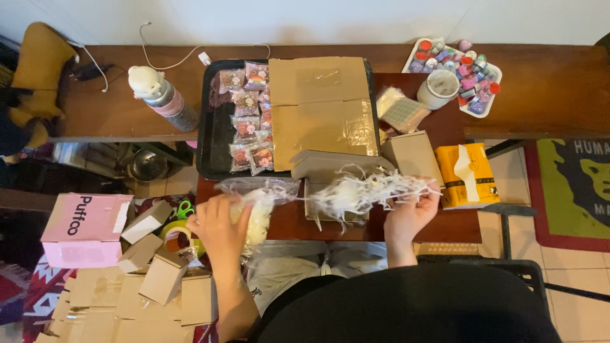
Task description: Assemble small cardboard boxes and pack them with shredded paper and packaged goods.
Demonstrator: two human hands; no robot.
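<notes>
Wooden table (445,228) cluttered; left hand (219,232) grips plastic bag (257,190), right hand (410,216) clutches white paper shreds (362,190).

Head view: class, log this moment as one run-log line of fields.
left hand: in clear bag of white paper shred | right hand: holds shred tuft | under tuft: small open cardboard box | behind: black tray of packets

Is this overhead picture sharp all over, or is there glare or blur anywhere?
In the head view, light glares off the clear tape on the flat cardboard sheet. The shredded white paper in the right hand looks soft and smeared, as does the clear bag at the left hand. The table edge bows slightly, a wide-lens distortion. The floor at far left lies in shadow.
</notes>
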